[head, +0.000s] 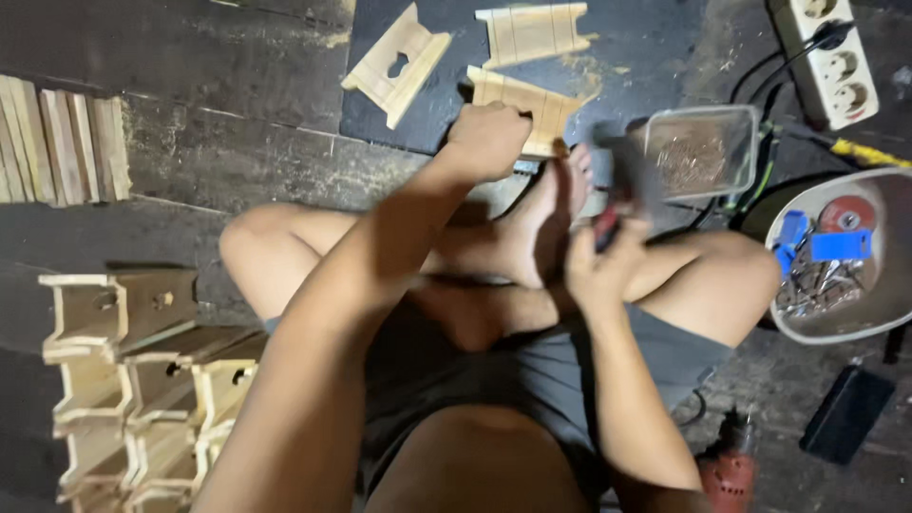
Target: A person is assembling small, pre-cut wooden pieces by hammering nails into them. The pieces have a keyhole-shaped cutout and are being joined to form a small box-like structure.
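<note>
I sit cross-legged on a dark floor. My left hand (489, 138) grips a pale slatted wooden piece (541, 106) and presses it down in front of my bare foot (546, 223). My right hand (600, 261) is closed round the red-and-black handle of a hammer (616, 180), whose dark head is motion-blurred above the hand, just right of the wooden piece. Two similar wooden pieces lie farther off on a black mat (456, 57): a notched one (397, 65) and a slatted one (534, 31).
A clear box of small nails (698, 152) sits right of the hammer. A white bowl of tools and hardware (836, 256) and a power strip (826, 57) are at right. Stacked wooden assemblies (133, 380) stand at left, slats (62, 147) beyond. A red drill (727, 470) lies by my right leg.
</note>
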